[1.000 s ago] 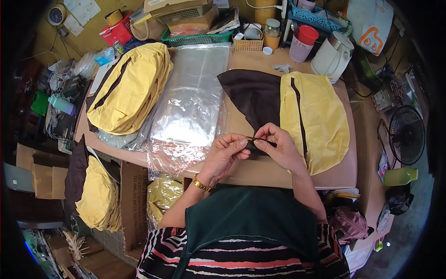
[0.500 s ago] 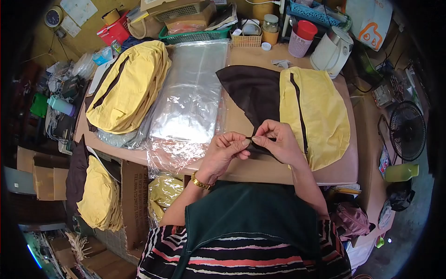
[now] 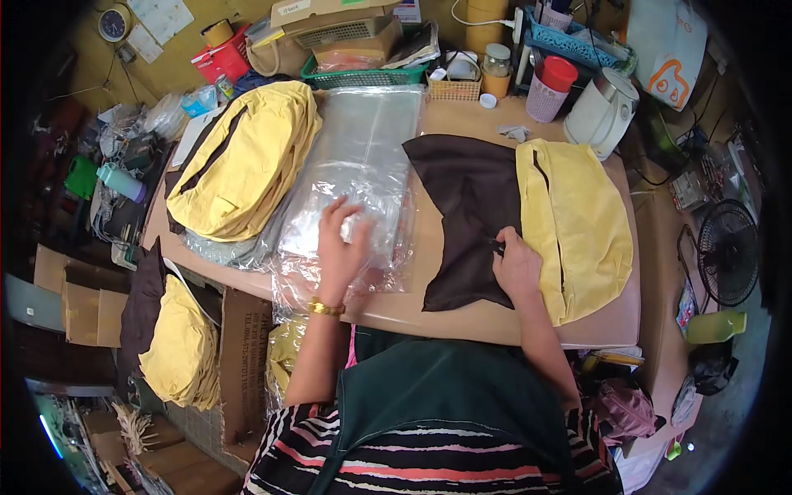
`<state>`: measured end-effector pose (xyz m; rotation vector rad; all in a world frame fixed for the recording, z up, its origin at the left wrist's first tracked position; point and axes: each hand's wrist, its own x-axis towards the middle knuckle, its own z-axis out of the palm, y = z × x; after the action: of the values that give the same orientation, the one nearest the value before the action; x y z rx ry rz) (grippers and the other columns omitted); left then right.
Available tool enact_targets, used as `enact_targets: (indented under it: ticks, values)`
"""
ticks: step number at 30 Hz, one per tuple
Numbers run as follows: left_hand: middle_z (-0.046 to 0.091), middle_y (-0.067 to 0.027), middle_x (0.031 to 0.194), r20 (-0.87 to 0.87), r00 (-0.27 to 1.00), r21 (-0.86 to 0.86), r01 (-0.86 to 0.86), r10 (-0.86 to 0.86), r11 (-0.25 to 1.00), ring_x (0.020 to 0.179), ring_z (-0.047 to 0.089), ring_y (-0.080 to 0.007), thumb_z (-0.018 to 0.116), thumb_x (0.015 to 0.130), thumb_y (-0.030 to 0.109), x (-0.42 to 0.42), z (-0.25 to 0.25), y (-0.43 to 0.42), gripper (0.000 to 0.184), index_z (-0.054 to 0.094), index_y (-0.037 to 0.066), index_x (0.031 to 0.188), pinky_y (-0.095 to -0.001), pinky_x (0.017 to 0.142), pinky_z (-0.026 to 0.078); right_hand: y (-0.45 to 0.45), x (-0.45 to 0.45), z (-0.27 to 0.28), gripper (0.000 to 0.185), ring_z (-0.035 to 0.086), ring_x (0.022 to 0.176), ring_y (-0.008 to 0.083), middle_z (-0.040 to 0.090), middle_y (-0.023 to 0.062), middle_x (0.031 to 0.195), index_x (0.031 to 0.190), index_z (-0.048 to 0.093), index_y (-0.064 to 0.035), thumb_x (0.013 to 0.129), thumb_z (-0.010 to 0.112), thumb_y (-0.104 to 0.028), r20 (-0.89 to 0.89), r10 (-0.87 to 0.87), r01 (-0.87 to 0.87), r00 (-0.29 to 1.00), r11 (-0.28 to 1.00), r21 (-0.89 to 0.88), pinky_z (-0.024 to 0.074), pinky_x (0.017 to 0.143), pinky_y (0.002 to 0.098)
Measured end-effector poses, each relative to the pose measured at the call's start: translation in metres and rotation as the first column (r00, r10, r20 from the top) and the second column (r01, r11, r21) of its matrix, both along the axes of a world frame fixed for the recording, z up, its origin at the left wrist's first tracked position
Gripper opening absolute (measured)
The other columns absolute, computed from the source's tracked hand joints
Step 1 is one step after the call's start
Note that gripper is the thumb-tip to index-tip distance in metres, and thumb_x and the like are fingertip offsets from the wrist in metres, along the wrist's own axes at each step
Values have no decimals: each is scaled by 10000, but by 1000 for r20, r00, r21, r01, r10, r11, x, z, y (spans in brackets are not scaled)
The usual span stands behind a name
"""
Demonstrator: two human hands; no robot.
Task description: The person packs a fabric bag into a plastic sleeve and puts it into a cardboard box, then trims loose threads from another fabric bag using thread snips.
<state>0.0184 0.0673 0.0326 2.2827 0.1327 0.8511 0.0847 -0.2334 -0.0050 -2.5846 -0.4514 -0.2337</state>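
Note:
A fabric bag piece lies flat on the table, with a dark brown part [image 3: 470, 206] on the left joined to a yellow part [image 3: 598, 223] that has a long dark zipper [image 3: 551, 219]. My right hand [image 3: 520, 266] rests on the brown cloth near the seam. Its fingers are closed around something small and dark, mostly hidden. My left hand [image 3: 340, 252] hovers over a stack of clear plastic bags [image 3: 363, 157], empty, its fingers apart and slightly blurred. Farther left sits a pile of yellow zippered pieces [image 3: 256, 157].
More yellow and brown pieces [image 3: 177, 346] hang beside a cardboard box [image 3: 246, 363] at the lower left. At the back stand a green basket [image 3: 363, 76], a glass jar [image 3: 496, 70], a red-topped cup [image 3: 551, 87] and a white kettle [image 3: 602, 111]. A black fan [image 3: 728, 252] is at the right.
My left hand has let go of the brown cloth's edge and moved left over the plastic bags. My right hand has lowered onto the cloth, which now lies spread flat. The view has shifted slightly.

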Motion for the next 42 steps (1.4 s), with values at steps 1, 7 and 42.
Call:
enact_targets:
  ticks: [1,7,42]
  values:
    - [541,-174,1286,-64,997,227,-36,52,973,1232,485,-338,638,872,232,3,-7,-13,292,650,27,1079,-509,1025,352,1,-1,1,307,655,792,316,648,102,857,963,490,-78,744,703,-49,-2,-24,24,1000,1000,-13,507,660,430]
    - [532,-212,1293,-573,736,391,631,-360,670,1291,438,-375,633,867,287,-31,-3,-59,414,577,41,1196,-598,1024,346,1,-2,8,231,638,815,348,647,126,870,955,525,-62,786,682,-69,-76,-2,5,997,999,37,491,707,433]
    - [487,-200,1384,-218,810,-189,511,-544,838,1273,482,-276,865,671,315,-25,29,7,1007,310,101,1484,-387,1001,421,5,229,227,276,632,822,163,677,45,954,1108,634,-30,879,668,-180,351,249,-422,903,356,834,500,705,268]
